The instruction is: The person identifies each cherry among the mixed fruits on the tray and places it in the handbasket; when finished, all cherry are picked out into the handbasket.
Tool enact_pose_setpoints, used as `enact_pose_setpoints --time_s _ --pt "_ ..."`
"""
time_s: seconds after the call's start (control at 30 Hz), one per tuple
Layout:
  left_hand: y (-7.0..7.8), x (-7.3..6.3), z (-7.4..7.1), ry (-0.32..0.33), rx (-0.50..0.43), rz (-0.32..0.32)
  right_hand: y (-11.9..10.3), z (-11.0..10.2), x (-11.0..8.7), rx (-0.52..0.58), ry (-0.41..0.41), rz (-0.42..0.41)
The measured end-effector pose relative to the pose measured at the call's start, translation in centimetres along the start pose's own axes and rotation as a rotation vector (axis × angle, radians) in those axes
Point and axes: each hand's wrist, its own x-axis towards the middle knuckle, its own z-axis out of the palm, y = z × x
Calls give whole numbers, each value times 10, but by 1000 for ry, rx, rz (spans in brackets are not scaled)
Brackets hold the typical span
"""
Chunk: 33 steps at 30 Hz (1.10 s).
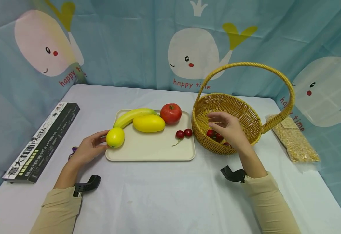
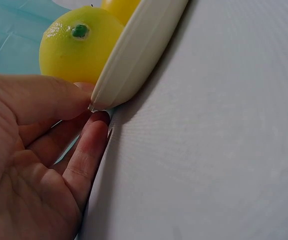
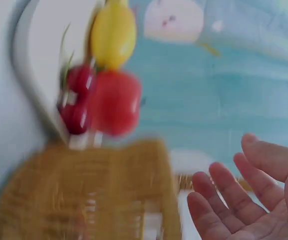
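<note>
A cream tray (image 1: 150, 152) holds a lemon (image 1: 115, 137), a banana (image 1: 132, 116), a mango (image 1: 148, 123), a red apple (image 1: 170, 113) and two cherries (image 1: 183, 133). My left hand (image 1: 103, 140) lies at the tray's front left corner, its straight fingers touching the lemon. In the left wrist view the thumb lies by the lemon (image 2: 79, 45), and the fingers (image 2: 91, 150) reach under the tray's rim (image 2: 134, 55). My right hand (image 1: 214, 121) hovers empty over the wicker basket (image 1: 246, 117), fingers spread, above the cherries (image 1: 214, 134) inside. The right wrist view is blurred.
A long black pasta box (image 1: 43, 139) lies at the table's left edge. A clear bag of grains (image 1: 293, 139) lies right of the basket. The basket's tall handle (image 1: 246, 65) arches over it. A whale-print curtain (image 1: 129, 42) backs the white table (image 1: 164, 195).
</note>
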Motion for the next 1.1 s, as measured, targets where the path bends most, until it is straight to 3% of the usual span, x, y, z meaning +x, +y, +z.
enact_pose_setpoints --time_s 0.13,0.3,0.53,0.8,1.1 --pt "0 0 1 9 -8 8 -11 27 5 80 -41 -42" --pt "0 -1 1 11 -8 12 -15 62 12 76 -109 -12" --pt "0 -1 0 8 -3 -3 -12 96 17 69 -87 27" --pt "2 2 1 -2 0 -7 13 110 19 -235 -52 -1" --pt "0 1 1 5 2 -26 18 113 20 -362 -103 10"
